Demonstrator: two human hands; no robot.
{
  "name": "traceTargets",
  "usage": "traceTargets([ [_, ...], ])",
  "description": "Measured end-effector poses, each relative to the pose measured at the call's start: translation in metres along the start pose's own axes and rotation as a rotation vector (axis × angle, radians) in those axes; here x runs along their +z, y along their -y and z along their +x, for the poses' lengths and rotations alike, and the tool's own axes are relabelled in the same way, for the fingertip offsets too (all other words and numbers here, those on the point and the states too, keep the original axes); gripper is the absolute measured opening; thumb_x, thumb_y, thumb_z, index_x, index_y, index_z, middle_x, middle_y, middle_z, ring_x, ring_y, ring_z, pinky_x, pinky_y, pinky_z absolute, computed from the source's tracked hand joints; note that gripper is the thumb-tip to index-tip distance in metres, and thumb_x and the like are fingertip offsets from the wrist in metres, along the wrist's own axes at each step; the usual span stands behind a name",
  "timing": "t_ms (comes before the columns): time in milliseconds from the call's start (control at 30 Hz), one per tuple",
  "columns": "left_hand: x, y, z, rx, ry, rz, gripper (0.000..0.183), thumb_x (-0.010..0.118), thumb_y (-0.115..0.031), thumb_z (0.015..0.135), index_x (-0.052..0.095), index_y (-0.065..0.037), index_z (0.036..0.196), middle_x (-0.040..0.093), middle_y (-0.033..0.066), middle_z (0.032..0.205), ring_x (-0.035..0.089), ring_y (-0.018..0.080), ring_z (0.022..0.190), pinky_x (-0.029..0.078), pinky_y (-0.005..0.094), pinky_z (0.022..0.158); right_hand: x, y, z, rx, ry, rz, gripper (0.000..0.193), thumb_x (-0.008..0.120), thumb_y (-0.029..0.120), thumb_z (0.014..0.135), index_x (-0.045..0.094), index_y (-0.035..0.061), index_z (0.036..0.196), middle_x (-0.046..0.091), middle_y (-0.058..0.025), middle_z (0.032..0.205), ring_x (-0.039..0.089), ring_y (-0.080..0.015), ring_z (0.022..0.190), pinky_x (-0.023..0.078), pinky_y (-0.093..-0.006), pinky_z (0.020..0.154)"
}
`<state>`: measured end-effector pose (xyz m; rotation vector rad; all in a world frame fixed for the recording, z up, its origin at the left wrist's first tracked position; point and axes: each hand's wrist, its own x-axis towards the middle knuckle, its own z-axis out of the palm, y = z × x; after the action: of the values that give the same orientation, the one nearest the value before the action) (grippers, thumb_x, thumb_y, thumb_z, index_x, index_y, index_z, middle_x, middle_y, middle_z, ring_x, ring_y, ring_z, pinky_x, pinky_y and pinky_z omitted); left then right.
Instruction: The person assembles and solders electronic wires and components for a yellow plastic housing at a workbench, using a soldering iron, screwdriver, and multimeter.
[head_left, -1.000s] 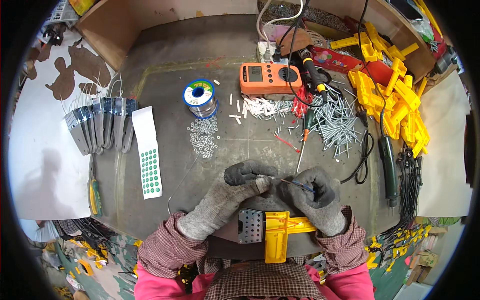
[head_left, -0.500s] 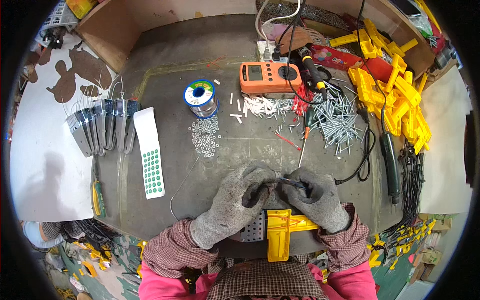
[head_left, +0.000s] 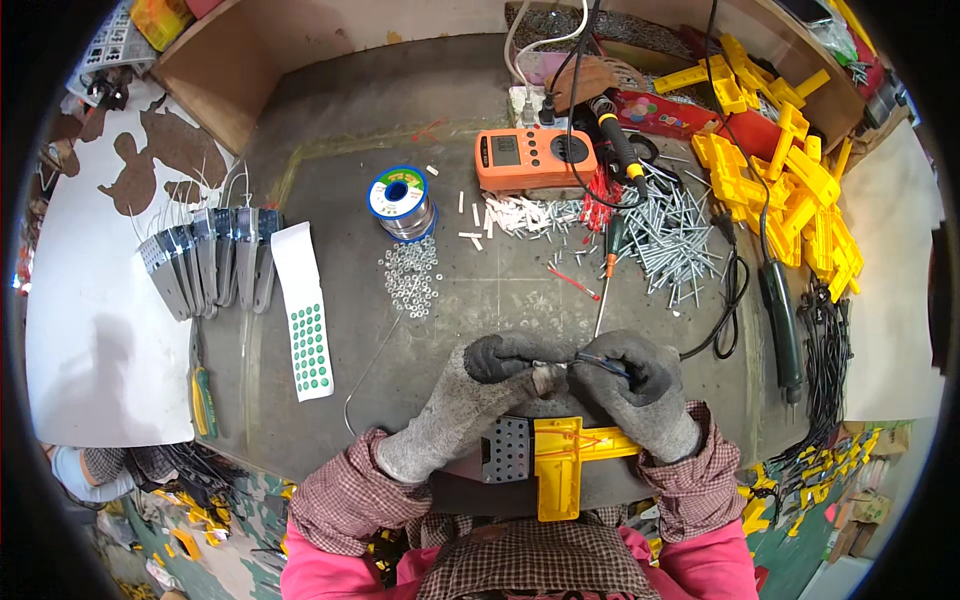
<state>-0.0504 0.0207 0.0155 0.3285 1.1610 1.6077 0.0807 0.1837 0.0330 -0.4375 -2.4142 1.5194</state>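
Both hands wear grey work gloves and meet just above the yellow T-shaped plastic part. My right hand pinches a thin dark cable, its end pointing toward the other hand. The fingertips of my left hand are closed at that cable's end; what they grip is too small to make out. Below them lies the yellow plastic part, red wires across its top. Against its left side sits a grey metal plate with holes.
Behind the hands are a solder spool, small nuts, a screwdriver, loose screws and an orange multimeter. Grey metal blades and a green-dotted sticker strip lie left. Yellow parts and an electric screwdriver are right.
My left hand has turned, its thumb and fingertips now pressed together near the cable's end. My right hand still pinches the cable. The view has shifted slightly.
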Motion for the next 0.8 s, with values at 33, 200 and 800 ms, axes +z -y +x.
traceTargets([
  [33, 0.000, 0.002, 0.000, -0.027, 0.018, -0.030, 0.024, 0.067, -0.007, 0.091, 0.063, 0.003, 0.112, 0.068, 0.0105, 0.105, 0.065, 0.0134, 0.097, 0.054, 0.0264, 0.085, 0.000, 0.000, 0.000, -0.027, -0.008, -0.017, 0.015, 0.071, 0.013, 0.087, 0.068, 0.0026, 0.097, 0.068, -0.0113, 0.084, 0.067, -0.0174, 0.071, 0.051, -0.0289, 0.062],
  [200, 0.001, 0.007, 0.002, 0.104, -0.002, 0.142, 0.024, 0.065, -0.004, 0.091, 0.062, 0.003, 0.114, 0.068, 0.0099, 0.104, 0.066, 0.0144, 0.096, 0.054, 0.0276, 0.086, -0.004, -0.005, -0.002, -0.103, 0.057, -0.160, 0.015, 0.064, 0.009, 0.090, 0.066, 0.0032, 0.104, 0.068, -0.0122, 0.089, 0.068, -0.0217, 0.070, 0.052, -0.0305, 0.062],
  [800, -0.038, -0.056, 0.076, 0.491, -0.426, 1.782, 0.026, 0.065, -0.009, 0.078, 0.059, 0.003, 0.099, 0.063, 0.0178, 0.096, 0.062, 0.0321, 0.095, 0.051, 0.0407, 0.083, -0.006, 0.000, -0.004, 0.285, 0.049, 0.282, 0.013, 0.049, 0.012, 0.101, 0.052, 0.0014, 0.108, 0.066, -0.0075, 0.087, 0.056, -0.0058, 0.061, 0.044, -0.0210, 0.058],
])
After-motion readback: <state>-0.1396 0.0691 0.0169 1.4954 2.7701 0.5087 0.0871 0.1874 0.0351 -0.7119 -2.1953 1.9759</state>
